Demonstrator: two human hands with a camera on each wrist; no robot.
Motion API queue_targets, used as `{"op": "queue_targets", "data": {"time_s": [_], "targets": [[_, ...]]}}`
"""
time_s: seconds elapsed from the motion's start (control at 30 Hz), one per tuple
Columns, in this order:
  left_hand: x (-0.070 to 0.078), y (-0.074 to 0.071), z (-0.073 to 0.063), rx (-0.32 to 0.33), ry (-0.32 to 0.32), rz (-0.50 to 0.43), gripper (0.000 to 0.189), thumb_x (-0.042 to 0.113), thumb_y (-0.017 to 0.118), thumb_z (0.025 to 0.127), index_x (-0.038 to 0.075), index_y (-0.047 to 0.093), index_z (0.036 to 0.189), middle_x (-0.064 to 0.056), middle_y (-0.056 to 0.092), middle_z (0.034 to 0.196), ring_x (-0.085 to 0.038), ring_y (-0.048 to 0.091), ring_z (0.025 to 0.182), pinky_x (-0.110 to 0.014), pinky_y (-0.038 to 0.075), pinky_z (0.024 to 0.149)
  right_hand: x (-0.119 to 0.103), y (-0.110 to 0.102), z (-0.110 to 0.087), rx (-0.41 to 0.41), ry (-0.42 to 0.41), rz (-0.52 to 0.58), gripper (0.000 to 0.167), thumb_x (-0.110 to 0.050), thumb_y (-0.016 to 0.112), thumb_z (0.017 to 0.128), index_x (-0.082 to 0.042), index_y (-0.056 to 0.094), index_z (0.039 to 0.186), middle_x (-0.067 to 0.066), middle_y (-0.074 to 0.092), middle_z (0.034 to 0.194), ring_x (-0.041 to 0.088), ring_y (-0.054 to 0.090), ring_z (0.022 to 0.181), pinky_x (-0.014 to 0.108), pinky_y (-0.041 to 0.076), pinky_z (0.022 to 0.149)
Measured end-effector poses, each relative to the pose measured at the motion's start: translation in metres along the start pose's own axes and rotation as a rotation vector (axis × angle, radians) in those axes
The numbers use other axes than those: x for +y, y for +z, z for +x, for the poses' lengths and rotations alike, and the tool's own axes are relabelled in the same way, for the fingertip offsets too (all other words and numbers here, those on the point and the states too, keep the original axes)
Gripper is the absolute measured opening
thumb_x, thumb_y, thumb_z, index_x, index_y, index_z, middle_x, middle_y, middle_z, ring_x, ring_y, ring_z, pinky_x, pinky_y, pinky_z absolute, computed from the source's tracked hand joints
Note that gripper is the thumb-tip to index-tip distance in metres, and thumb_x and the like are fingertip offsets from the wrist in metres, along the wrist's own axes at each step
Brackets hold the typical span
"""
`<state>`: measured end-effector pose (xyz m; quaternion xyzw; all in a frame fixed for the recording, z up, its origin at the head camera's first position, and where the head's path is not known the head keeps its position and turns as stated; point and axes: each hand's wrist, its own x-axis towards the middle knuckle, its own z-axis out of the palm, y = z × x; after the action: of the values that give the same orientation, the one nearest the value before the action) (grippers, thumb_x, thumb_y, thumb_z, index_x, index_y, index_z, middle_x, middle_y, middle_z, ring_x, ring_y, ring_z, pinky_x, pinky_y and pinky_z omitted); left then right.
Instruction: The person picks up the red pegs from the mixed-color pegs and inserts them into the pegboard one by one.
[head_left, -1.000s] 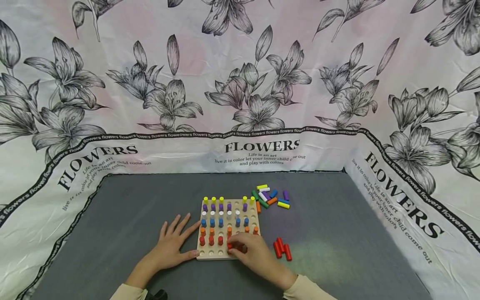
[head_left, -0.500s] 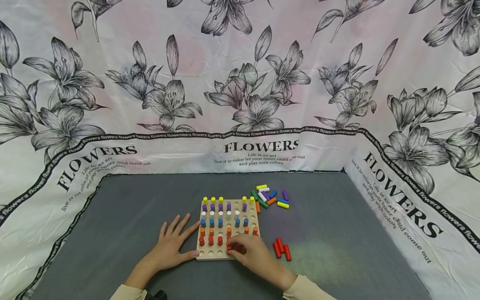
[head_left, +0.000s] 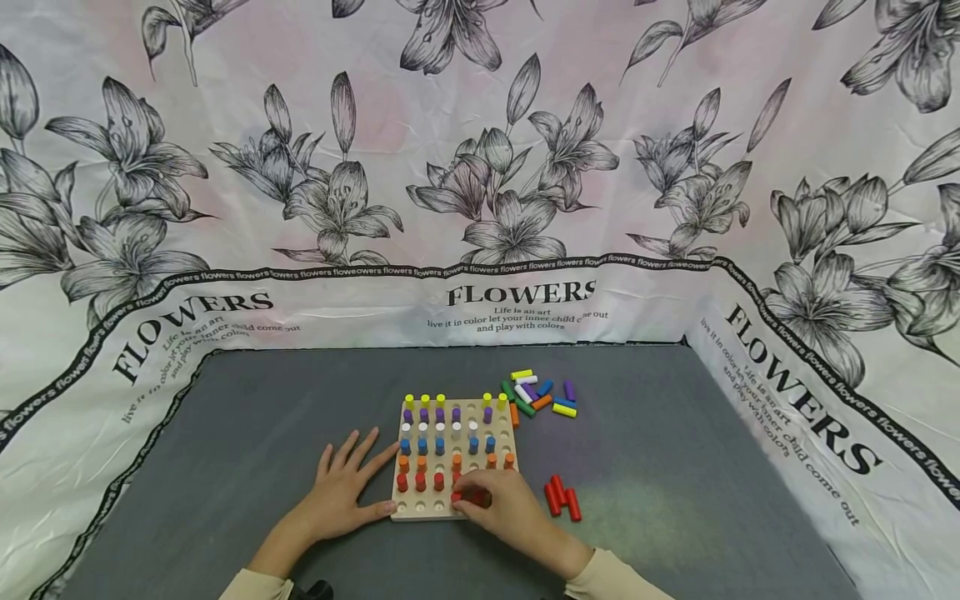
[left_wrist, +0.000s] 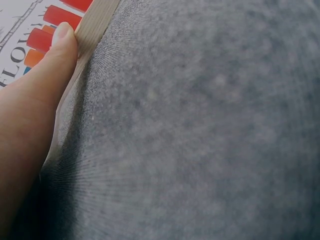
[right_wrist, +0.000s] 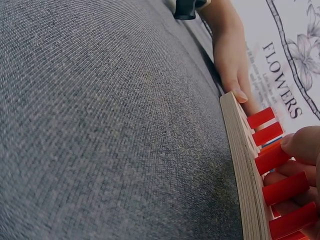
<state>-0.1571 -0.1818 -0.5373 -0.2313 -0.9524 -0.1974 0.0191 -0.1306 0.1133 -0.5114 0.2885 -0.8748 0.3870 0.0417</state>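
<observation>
A pale wooden pegboard (head_left: 429, 515) carries rows of upright pegs in yellow, purple, white, blue, orange and red. My left hand (head_left: 339, 492) lies on the table with spread fingers, its thumb touching the board's left front corner; the left wrist view shows that thumb (left_wrist: 62, 50) against the wooden edge. Over the front right part of the board, my right hand (head_left: 510, 508) pinches a red peg (right_wrist: 272, 159) between thumb and fingers. Other red pegs (right_wrist: 286, 189) stand beside it in the right wrist view. The right hand hides part of the front rows.
Several loose red pegs (head_left: 558, 495) lie on the grey table (head_left: 645, 450) right of the board. Behind them, near its far right corner, is a pile of mixed pegs (head_left: 542, 402). A flower-printed cloth (head_left: 517, 308) walls the table at the back and sides.
</observation>
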Motion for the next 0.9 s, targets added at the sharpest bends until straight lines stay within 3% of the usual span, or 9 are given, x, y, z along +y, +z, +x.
{"op": "queue_targets", "data": {"time_s": [0.3,0.9], "targets": [[-0.002,0.002,0.000,0.001,-0.004,0.011,0.083,0.067,0.064,0.083,0.034,0.036,0.154,-0.015,0.029,0.163,-0.049,0.024,0.148,-0.078,0.014,0.109,-0.001,-0.002,0.002,-0.027,0.050,0.054,0.012,-0.020,0.078,0.087,-0.019,0.075,0.098,-0.010,0.073,0.086,-0.009,0.056,0.070,0.013,0.049,0.062],[0.000,0.000,0.000,-0.014,-0.004,0.004,0.082,0.065,0.064,0.084,0.033,0.036,0.154,-0.016,0.028,0.163,-0.050,0.022,0.149,-0.078,0.013,0.109,-0.009,-0.021,0.002,-0.015,0.116,0.188,0.016,-0.020,0.076,0.088,-0.013,0.076,0.103,0.000,0.078,0.095,-0.004,0.068,0.078,0.018,0.054,0.065]]}}
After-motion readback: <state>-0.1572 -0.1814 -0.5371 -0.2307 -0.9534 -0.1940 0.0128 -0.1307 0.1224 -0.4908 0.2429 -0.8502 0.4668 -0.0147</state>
